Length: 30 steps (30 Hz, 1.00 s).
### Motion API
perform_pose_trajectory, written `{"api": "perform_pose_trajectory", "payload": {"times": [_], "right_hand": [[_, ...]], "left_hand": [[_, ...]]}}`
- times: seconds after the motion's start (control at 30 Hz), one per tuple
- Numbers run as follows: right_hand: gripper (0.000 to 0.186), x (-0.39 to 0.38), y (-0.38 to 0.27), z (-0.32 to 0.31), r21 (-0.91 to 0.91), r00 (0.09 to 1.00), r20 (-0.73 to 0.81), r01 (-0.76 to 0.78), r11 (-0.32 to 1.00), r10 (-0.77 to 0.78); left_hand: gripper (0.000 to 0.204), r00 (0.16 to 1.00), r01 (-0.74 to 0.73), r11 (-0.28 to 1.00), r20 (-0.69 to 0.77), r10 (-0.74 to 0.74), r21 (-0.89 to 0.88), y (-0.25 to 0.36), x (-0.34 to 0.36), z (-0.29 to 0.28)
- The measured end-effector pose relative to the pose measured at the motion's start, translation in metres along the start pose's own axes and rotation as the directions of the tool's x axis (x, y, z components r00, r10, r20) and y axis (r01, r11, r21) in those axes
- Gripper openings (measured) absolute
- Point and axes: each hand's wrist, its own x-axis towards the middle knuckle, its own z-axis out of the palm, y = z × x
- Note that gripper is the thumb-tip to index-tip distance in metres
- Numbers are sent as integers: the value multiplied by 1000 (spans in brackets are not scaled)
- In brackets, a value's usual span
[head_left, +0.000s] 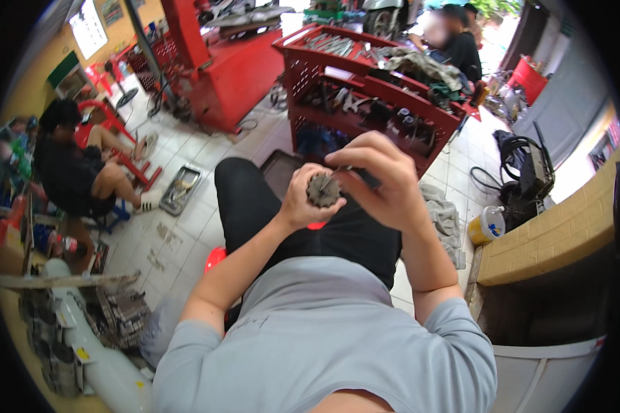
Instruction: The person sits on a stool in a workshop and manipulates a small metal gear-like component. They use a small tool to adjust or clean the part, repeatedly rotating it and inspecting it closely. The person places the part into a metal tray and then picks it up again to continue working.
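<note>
In front of my lap, my left hand (302,199) is closed around a small round metal part (321,191). The part is grey-brown, notched along its rim like a gear, and its end face is turned up towards me. Close on its right, my right hand (386,180) has its thumb and forefinger brought together in a pinch at the part's upper edge. A dark sliver shows at those fingertips, too small to make out. Below my hands a dark metal tray (280,172) is partly hidden behind them.
Ahead stands a red tool cart (375,89) loaded with wrenches and rags. On the left a seated person (72,162) is beside a metal tray (181,189) on the tiled floor. A white-and-yellow bucket (487,226) and grey cloth (442,220) lie to the right.
</note>
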Motion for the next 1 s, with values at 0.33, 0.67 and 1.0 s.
{"api": "perform_pose_trajectory", "payload": {"times": [0.33,0.67,1.0], "right_hand": [[33,-2,17,0,0,1000,4,24,1000,-24],[30,-1,17,0,-8,1000,9,-23,1000,23],[26,0,17,0,-37,999,18,50,998,-50]], "left_hand": [[51,996,84,996,-3,-84,-22,5,7,-4],[51,995,97,995,23,-97,-32,-4,2,-2],[52,992,126,991,31,-124,-51,1,4,-2]]}}
